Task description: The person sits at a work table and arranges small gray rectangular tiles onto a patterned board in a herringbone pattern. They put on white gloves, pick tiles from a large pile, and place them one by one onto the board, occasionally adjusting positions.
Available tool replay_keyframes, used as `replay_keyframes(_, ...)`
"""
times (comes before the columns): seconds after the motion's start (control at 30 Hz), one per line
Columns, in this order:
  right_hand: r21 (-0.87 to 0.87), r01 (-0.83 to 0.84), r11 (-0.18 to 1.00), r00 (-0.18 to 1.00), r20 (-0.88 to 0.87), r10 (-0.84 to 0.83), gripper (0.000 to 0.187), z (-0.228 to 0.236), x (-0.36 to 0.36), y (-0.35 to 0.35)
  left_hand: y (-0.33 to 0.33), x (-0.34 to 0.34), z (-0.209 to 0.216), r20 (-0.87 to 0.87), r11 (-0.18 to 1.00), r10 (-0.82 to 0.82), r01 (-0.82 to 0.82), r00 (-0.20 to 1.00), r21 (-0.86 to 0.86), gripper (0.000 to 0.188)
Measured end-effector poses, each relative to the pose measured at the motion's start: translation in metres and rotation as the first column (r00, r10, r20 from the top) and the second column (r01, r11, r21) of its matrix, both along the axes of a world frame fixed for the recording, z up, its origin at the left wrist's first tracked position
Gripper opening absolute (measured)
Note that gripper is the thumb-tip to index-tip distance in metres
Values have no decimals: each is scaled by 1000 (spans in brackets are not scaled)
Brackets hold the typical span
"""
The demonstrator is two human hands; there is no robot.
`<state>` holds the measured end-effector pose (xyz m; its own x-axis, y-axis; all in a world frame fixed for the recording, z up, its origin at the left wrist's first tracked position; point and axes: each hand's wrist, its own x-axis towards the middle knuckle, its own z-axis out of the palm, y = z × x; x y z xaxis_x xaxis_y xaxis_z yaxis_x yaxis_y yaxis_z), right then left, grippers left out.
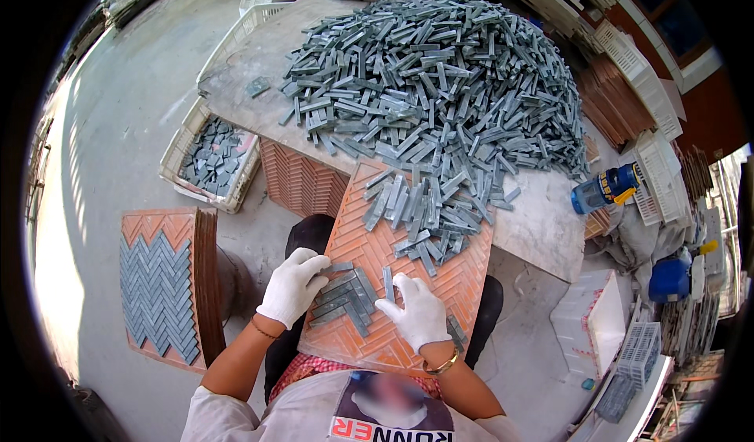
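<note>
An orange tray [377, 349] with herringbone grooves slopes over my lap. Grey stone strips [345, 297] fill part of its near left side in a herringbone pattern. My left hand [294, 286], in a white glove, pinches the end of a grey stone strip [339, 267] at the top of that laid patch. Between the thumb and fingers of my gloved right hand [416, 313] a single stone strip [388, 283] stands on end, just right of the patch. Some strips [455, 330] lie partly hidden behind my right wrist. Loose strips [424, 210] cover the tray's far end.
A large heap of stone strips [440, 81] covers the table [243, 57] ahead. At left, a stack of orange trays [206, 285] carries a finished herringbone panel [159, 289]. Beyond it stands a cream crate [247, 183] of stone pieces. A blue container [605, 189] lies at right.
</note>
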<state>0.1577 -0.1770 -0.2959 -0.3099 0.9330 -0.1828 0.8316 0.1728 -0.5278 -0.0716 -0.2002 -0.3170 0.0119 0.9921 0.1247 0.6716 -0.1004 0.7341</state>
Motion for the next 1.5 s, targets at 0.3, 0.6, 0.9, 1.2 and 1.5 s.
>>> replay_keyframes(0.3, -46, 33, 998, 976, -214, -42, 18, -7, 1, 2, -5, 3, -5, -28, 998, 22, -21, 999, 51, 16)
replay_keyframes(0.6, -4, -75, 997, 991, -115, 74, 12, -7, -5, 2, -6, 10, -1, 27, 998, 51, -51, 998, 25, 15)
replay_keyframes(0.9, 20, -100, 995, 981, -162, 102, 25, -8, 16, 9, -10, 1, 0, 73, 996, 86, -85, 994, -13, 15)
replay_keyframes(1.2, 49, -185, 981, 982, -22, 186, 18, -10, -10, 10, -8, 6, -5, 27, 999, 31, -31, 999, 7, 18)
replay_keyframes(1.5, 82, -181, 980, 972, -134, 191, 14, -7, 0, 34, -7, 6, -6, -90, 998, -11, 17, 996, 67, 18)
